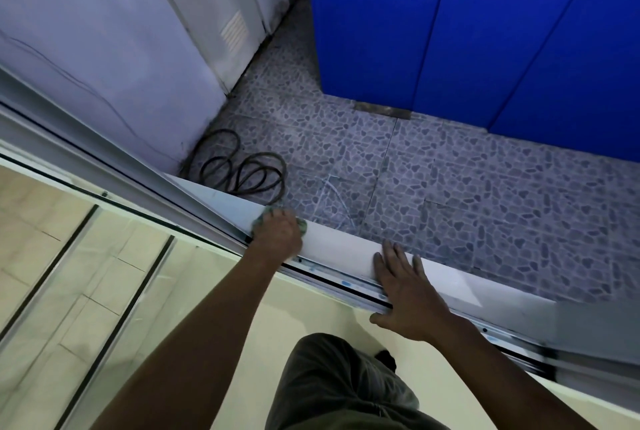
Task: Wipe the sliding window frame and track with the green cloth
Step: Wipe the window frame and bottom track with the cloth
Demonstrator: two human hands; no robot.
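Note:
A white window sill and frame (339, 244) runs diagonally from upper left to lower right, with a metal sliding track (346, 282) along its near side. My left hand (278, 234) presses the green cloth (302, 224) onto the sill where the sliding pane's frame (145, 170) ends; only the cloth's edges show around the fingers. My right hand (405, 291) lies flat and spread on the sill and track, holding nothing.
Beyond the sill, a pebble-patterned tile floor (450, 187) holds a coiled black cable (242, 170). Blue panels (467, 31) stand at the back right and a white appliance (104, 49) at the left. The glass pane (86, 256) reflects at lower left.

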